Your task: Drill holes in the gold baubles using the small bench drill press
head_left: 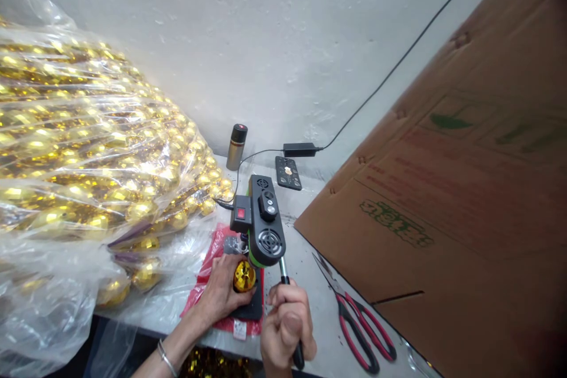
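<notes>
My left hand [221, 292], with a silver bangle on the wrist, holds a shiny gold ball [244, 276] between thumb and fingers. The ball sits beneath the front end of a black benchtop machine [266, 218] with round vents and a red switch. My right hand [287, 325] is wrapped round the black grip of a metal lever [284, 269] that comes out of the machine's right side. Under the machine lie a dark base plate [252, 308] and a red plastic sheet [195, 295].
Clear bags of gold balls [110, 147] fill the left. Behind are a spray can [237, 147], a dark phone-like slab [287, 173] and a power adapter [300, 149] with its cable. Red-handled scissors [354, 319] and a large cardboard box [420, 218] stand right.
</notes>
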A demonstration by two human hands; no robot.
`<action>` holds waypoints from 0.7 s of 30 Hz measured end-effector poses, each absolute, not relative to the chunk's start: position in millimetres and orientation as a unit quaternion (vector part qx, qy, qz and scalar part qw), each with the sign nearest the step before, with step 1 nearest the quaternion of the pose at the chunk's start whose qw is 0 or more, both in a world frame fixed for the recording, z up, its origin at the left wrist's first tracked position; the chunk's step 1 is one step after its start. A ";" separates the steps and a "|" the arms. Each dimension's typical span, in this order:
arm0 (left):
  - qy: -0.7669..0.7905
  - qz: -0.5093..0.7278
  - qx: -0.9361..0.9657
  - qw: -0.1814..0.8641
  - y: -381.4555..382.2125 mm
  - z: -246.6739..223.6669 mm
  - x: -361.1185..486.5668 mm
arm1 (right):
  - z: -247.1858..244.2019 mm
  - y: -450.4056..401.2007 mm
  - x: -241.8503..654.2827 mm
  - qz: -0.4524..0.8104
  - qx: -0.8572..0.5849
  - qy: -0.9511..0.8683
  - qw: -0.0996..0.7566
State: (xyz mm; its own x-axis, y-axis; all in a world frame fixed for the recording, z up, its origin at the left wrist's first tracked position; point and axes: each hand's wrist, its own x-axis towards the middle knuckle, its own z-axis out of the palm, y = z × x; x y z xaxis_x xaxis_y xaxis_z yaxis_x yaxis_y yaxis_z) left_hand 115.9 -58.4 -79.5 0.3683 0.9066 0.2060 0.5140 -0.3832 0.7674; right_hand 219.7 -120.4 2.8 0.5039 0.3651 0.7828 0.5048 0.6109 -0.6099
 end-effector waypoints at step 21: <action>0.472 0.313 0.761 0.317 -59.1 -71.9 117.2 | 4.7 -117.5 214.8 -0.035 -0.437 -0.482 0.758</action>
